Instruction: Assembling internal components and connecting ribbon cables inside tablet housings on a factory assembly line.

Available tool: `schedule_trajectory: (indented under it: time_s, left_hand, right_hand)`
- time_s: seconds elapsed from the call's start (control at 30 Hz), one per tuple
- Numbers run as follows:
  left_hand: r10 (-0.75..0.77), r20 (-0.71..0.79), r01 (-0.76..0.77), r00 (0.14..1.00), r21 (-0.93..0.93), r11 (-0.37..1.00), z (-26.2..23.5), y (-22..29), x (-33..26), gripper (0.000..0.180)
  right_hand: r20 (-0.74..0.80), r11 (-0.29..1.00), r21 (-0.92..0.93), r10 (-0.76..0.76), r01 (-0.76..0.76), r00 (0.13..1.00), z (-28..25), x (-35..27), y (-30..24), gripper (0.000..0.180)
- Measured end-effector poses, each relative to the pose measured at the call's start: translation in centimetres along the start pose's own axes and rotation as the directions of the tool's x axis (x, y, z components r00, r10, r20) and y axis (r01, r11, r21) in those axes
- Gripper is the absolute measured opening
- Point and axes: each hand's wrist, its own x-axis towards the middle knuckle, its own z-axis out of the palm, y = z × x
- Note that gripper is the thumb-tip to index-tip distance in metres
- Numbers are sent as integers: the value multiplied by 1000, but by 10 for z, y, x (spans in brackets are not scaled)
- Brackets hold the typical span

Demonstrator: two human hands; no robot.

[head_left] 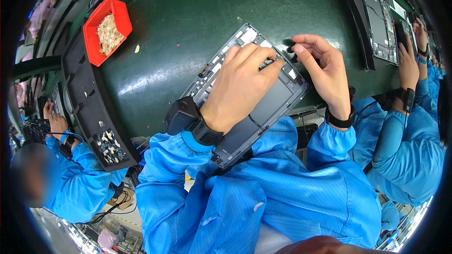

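Note:
A thin, dark grey electronic device casing [273, 105], like an opened laptop or tablet, lies slanted on the bench, its small parts and pale patches exposed along the far side. My left hand [242, 84] reaches across it, fingers bent and thumb close to the index finger over the casing's far right part. Whatever may be between those fingertips is hidden. Just off the casing's right corner, my right hand [327, 63] is raised with thumb and curled fingers drawn together. Anything in that pinch is too small to make out.
A red bin [123, 16] of small pale pieces stands on the green bench [188, 0] at far left. Near it is a black tray [87, 82] with loose bits. Another opened device [379, 23] lies at right. Co-workers' hands [408, 68] work at both sides.

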Motion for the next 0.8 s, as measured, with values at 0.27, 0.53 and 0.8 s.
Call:
schedule_trajectory:
  time_s: [0.27,0.53,0.8]
  left_hand:
    - [-76,-50,72,996,-90,993,1,1,-1,19]
    - [-124,-73,124,990,-11,992,4,5,0,17]
    - [-141,31,137,989,124,983,-3,18,-4,46]
  right_hand:
    - [-9,1000,-31,0,0,1000,3,0,-1,28]
    - [-3,998,-55,0,0,1000,2,0,2,28]
    - [36,905,-400,-141,144,989,16,0,-14,27]
